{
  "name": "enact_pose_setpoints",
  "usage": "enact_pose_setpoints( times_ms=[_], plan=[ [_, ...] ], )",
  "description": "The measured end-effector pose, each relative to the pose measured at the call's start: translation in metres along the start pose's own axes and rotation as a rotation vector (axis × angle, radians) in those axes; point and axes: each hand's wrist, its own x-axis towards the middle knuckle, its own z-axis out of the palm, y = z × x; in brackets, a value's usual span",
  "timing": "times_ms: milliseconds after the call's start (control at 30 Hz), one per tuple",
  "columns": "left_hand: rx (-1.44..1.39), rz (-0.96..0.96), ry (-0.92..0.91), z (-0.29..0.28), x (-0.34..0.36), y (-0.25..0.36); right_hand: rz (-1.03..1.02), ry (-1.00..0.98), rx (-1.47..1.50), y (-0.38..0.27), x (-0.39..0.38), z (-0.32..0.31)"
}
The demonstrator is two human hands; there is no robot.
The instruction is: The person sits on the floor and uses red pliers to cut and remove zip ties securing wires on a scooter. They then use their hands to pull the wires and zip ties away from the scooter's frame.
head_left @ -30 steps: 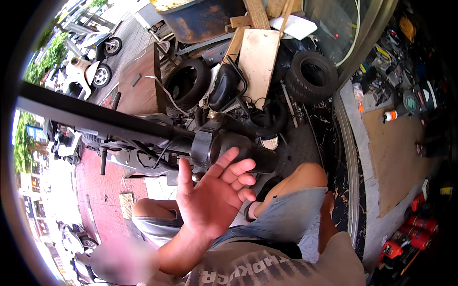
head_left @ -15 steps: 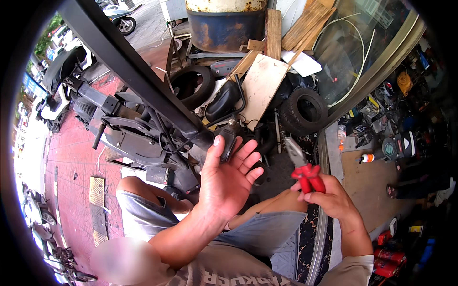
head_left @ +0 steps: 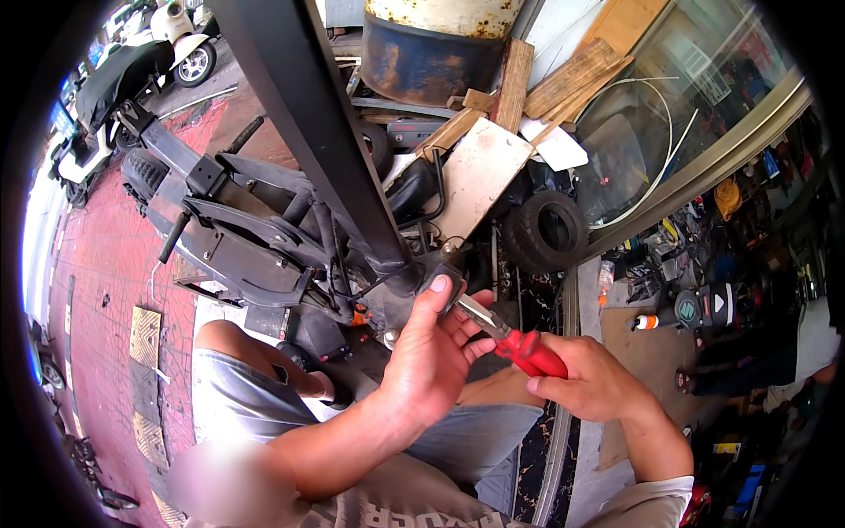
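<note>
I sit before a black scooter frame [head_left: 224, 253] with a long dark stem [head_left: 310, 132] angled down toward me. My left hand [head_left: 424, 356] is closed on a dark part [head_left: 452, 280] at the stem's lower end, thumb on top and fingers curled beneath. My right hand [head_left: 585, 378] grips red-handled pliers [head_left: 531, 350], pointed up-left so their metal jaws reach the dark part between my left fingers. The jaws' exact bite is too small to tell.
A rusty drum [head_left: 431, 57], boards [head_left: 475, 176] and tyres [head_left: 550, 231] lie behind the stem. A glass panel [head_left: 669, 123] borders cluttered tools at right, where another person's legs [head_left: 739, 378] show. Scooters [head_left: 123, 84] and red paving [head_left: 119, 273] are at left.
The red pliers came into view in my right hand and moved left and down to the dark part. My left hand turned and its fingers closed on that part.
</note>
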Motion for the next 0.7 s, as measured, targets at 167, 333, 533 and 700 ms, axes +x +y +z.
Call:
enact_pose_setpoints(
  times_ms=[167, 333, 533, 700],
  plan=[
    [0.014, -0.018, 0.011, 0.0, 0.001, 0.002, -0.004, -0.005, -0.048, -0.002, 0.002, -0.002],
    [0.035, -0.033, 0.035, 0.001, 0.0, 0.005, -0.008, -0.064, 0.089, 0.012, 0.007, -0.003],
    [0.059, -0.055, 0.055, 0.006, -0.003, 0.009, 0.076, -0.222, 0.211, 0.021, 0.015, -0.003],
    [0.167, -0.052, 0.074, 0.006, -0.003, 0.008, 0.078, -0.128, -0.025, 0.011, 0.009, 0.006]
  ],
)
